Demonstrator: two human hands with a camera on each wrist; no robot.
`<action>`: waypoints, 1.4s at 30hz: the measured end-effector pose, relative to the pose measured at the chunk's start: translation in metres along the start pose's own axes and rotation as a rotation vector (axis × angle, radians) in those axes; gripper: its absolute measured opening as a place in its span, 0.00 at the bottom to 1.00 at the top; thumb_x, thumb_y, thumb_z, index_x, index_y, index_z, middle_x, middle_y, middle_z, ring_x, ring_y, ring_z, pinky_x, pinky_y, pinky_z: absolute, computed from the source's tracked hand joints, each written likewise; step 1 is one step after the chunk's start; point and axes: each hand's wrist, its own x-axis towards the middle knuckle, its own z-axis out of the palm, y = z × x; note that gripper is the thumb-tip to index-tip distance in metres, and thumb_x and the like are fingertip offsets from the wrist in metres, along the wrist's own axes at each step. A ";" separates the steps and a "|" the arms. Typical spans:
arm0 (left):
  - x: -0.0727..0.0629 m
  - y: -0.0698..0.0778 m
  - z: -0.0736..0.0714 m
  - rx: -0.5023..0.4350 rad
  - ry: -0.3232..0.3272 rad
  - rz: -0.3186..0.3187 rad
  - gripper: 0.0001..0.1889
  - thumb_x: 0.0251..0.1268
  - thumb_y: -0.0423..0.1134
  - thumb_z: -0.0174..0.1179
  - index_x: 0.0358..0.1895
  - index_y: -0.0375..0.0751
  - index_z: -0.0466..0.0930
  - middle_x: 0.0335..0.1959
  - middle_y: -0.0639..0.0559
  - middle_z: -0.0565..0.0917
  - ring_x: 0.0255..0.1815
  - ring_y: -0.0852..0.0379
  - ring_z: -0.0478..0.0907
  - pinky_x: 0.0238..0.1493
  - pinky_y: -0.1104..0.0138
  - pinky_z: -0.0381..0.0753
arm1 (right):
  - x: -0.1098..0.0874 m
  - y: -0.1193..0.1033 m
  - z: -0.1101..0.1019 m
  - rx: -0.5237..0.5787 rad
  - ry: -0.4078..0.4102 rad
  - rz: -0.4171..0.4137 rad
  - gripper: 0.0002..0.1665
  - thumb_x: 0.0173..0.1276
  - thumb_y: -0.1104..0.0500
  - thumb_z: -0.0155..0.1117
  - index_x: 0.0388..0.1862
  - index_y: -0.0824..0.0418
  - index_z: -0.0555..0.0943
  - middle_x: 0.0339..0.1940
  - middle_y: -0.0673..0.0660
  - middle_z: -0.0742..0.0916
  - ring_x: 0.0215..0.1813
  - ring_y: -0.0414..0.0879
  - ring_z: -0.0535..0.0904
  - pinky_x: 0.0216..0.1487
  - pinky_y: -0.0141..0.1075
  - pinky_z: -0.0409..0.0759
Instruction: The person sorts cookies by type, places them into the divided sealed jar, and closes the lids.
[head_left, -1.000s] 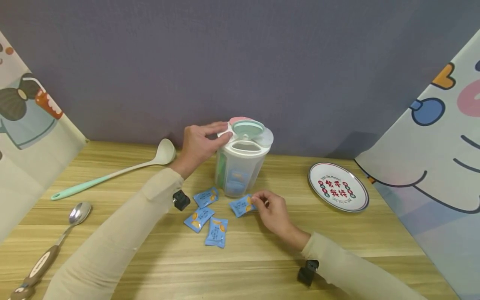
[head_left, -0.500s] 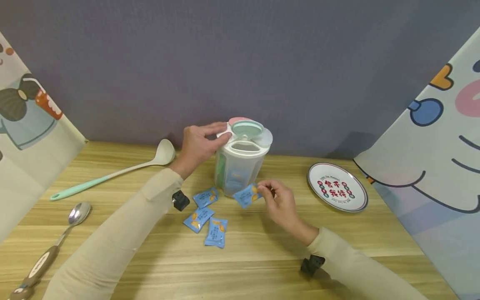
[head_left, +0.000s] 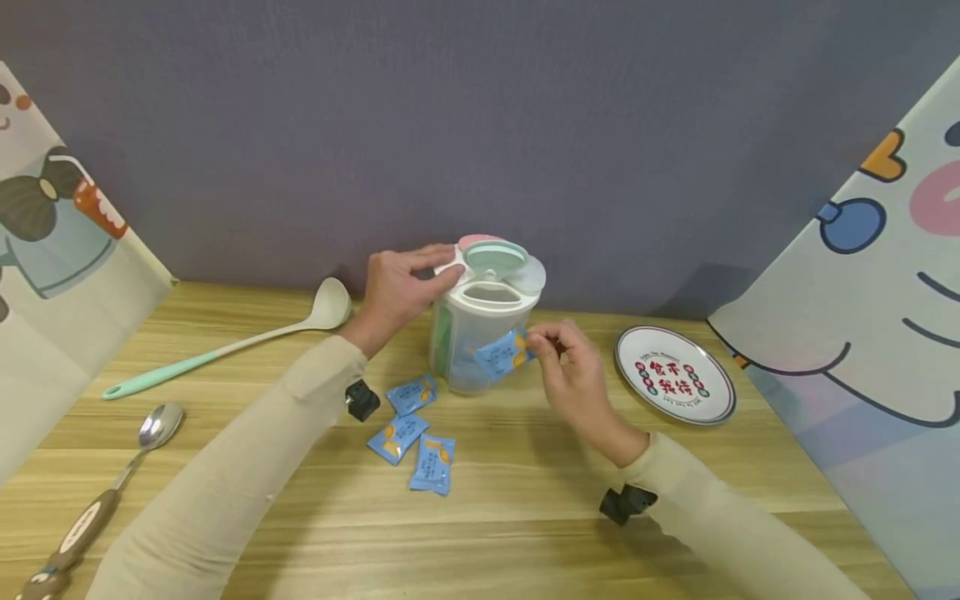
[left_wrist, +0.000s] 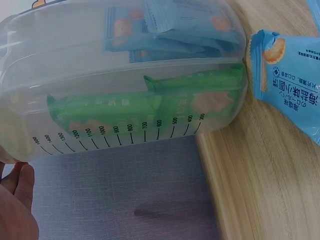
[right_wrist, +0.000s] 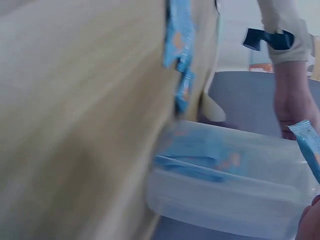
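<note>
A clear plastic storage container (head_left: 491,317) with a white lid stands at the back of the table; its mint flap (head_left: 495,258) is raised above an oval opening. My left hand (head_left: 401,287) holds the lid's left edge with fingers and thumb. My right hand (head_left: 577,383) pinches one end of a blue snack packet (head_left: 502,354), lifted in front of the container's wall, below the opening. Inside, the left wrist view shows blue packets (left_wrist: 185,32) in one compartment and green packets (left_wrist: 107,111) in another. Three blue packets (head_left: 432,464) lie on the table before it.
A white ladle (head_left: 327,307) with a mint handle lies at the back left. Nearer on that side is a metal spoon (head_left: 157,427) with a brown handle. A white plate (head_left: 675,375) with red lettering sits at right. A grey wall (head_left: 480,125) rises close behind the container.
My right hand has raised the blue packet off the table, up and slightly right along the container's front. My left hand stays on the lid.
</note>
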 end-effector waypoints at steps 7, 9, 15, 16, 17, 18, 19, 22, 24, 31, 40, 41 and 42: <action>0.000 0.001 0.002 -0.004 -0.002 0.018 0.12 0.51 0.41 0.71 0.38 0.39 0.87 0.40 0.53 0.86 0.44 0.59 0.82 0.48 0.70 0.78 | 0.034 -0.007 -0.007 0.034 0.119 -0.046 0.15 0.66 0.57 0.61 0.30 0.71 0.80 0.24 0.60 0.81 0.27 0.44 0.71 0.28 0.29 0.69; 0.001 0.001 0.002 -0.001 -0.007 0.016 0.13 0.51 0.42 0.71 0.38 0.39 0.87 0.40 0.54 0.86 0.44 0.59 0.82 0.47 0.70 0.78 | 0.042 -0.008 -0.009 0.029 0.147 -0.052 0.16 0.66 0.57 0.61 0.30 0.72 0.79 0.25 0.61 0.81 0.27 0.44 0.71 0.28 0.30 0.69; 0.000 0.000 0.003 -0.002 -0.018 0.007 0.13 0.51 0.42 0.71 0.39 0.39 0.87 0.41 0.53 0.86 0.45 0.59 0.82 0.48 0.69 0.78 | 0.060 -0.007 -0.010 0.020 0.186 -0.038 0.07 0.64 0.69 0.61 0.30 0.75 0.78 0.26 0.62 0.81 0.27 0.42 0.71 0.28 0.31 0.69; 0.000 0.000 0.002 -0.003 -0.018 0.009 0.13 0.51 0.42 0.71 0.39 0.39 0.87 0.41 0.53 0.86 0.45 0.58 0.82 0.48 0.69 0.78 | 0.062 -0.006 -0.010 0.017 0.188 -0.033 0.06 0.64 0.70 0.61 0.31 0.75 0.78 0.26 0.62 0.81 0.27 0.42 0.71 0.28 0.30 0.69; -0.001 0.000 0.002 -0.007 -0.016 0.010 0.13 0.51 0.41 0.71 0.39 0.39 0.87 0.41 0.53 0.85 0.45 0.58 0.82 0.48 0.69 0.78 | 0.064 -0.005 -0.009 0.011 0.188 -0.027 0.06 0.64 0.70 0.61 0.31 0.75 0.78 0.26 0.62 0.81 0.28 0.42 0.71 0.28 0.30 0.69; -0.001 0.000 0.002 -0.013 -0.013 0.010 0.13 0.51 0.41 0.71 0.39 0.39 0.87 0.41 0.52 0.85 0.45 0.58 0.82 0.48 0.69 0.78 | 0.066 -0.005 -0.008 0.006 0.187 -0.022 0.07 0.64 0.70 0.61 0.31 0.75 0.78 0.26 0.62 0.81 0.28 0.42 0.71 0.28 0.30 0.69; -0.001 -0.001 0.002 -0.013 -0.010 0.010 0.13 0.51 0.41 0.71 0.39 0.38 0.87 0.41 0.53 0.85 0.45 0.58 0.82 0.48 0.69 0.78 | 0.068 -0.004 -0.007 0.002 0.188 -0.015 0.07 0.64 0.69 0.62 0.31 0.76 0.78 0.26 0.62 0.81 0.28 0.42 0.71 0.28 0.30 0.69; -0.002 -0.001 0.001 -0.012 -0.003 0.010 0.13 0.51 0.41 0.71 0.39 0.39 0.87 0.41 0.53 0.86 0.44 0.58 0.82 0.48 0.69 0.78 | 0.074 -0.001 -0.005 -0.013 0.192 -0.003 0.07 0.65 0.69 0.62 0.31 0.76 0.78 0.26 0.62 0.80 0.28 0.41 0.71 0.27 0.30 0.68; -0.002 -0.002 0.001 -0.005 -0.003 0.013 0.13 0.51 0.41 0.71 0.39 0.39 0.87 0.41 0.54 0.86 0.44 0.59 0.82 0.48 0.69 0.78 | 0.077 0.001 -0.003 -0.021 0.202 0.003 0.07 0.65 0.68 0.62 0.31 0.75 0.78 0.27 0.62 0.80 0.28 0.41 0.71 0.27 0.30 0.68; -0.001 -0.002 0.000 -0.006 -0.001 0.021 0.13 0.51 0.41 0.71 0.39 0.38 0.87 0.41 0.53 0.86 0.44 0.57 0.82 0.48 0.68 0.78 | 0.081 0.005 0.001 -0.055 0.187 0.000 0.06 0.64 0.68 0.63 0.31 0.72 0.80 0.27 0.61 0.81 0.28 0.41 0.70 0.26 0.28 0.68; -0.001 -0.003 0.001 -0.012 0.004 0.019 0.12 0.51 0.40 0.71 0.39 0.39 0.87 0.41 0.53 0.86 0.44 0.58 0.82 0.48 0.69 0.78 | 0.072 0.008 0.003 -0.130 0.121 -0.060 0.03 0.58 0.69 0.68 0.28 0.69 0.82 0.24 0.57 0.82 0.29 0.45 0.69 0.26 0.30 0.67; -0.001 -0.003 0.001 -0.013 0.006 0.021 0.12 0.51 0.40 0.71 0.39 0.39 0.87 0.41 0.53 0.86 0.44 0.58 0.82 0.48 0.69 0.78 | 0.072 0.008 0.003 -0.133 0.119 -0.066 0.03 0.58 0.69 0.68 0.28 0.69 0.82 0.24 0.57 0.82 0.29 0.45 0.69 0.26 0.30 0.67; -0.001 -0.004 0.001 -0.014 0.006 0.023 0.12 0.51 0.40 0.71 0.39 0.39 0.87 0.41 0.53 0.86 0.44 0.58 0.82 0.48 0.69 0.78 | 0.072 0.007 0.003 -0.135 0.117 -0.071 0.03 0.57 0.69 0.69 0.28 0.69 0.82 0.23 0.57 0.82 0.29 0.45 0.69 0.26 0.30 0.67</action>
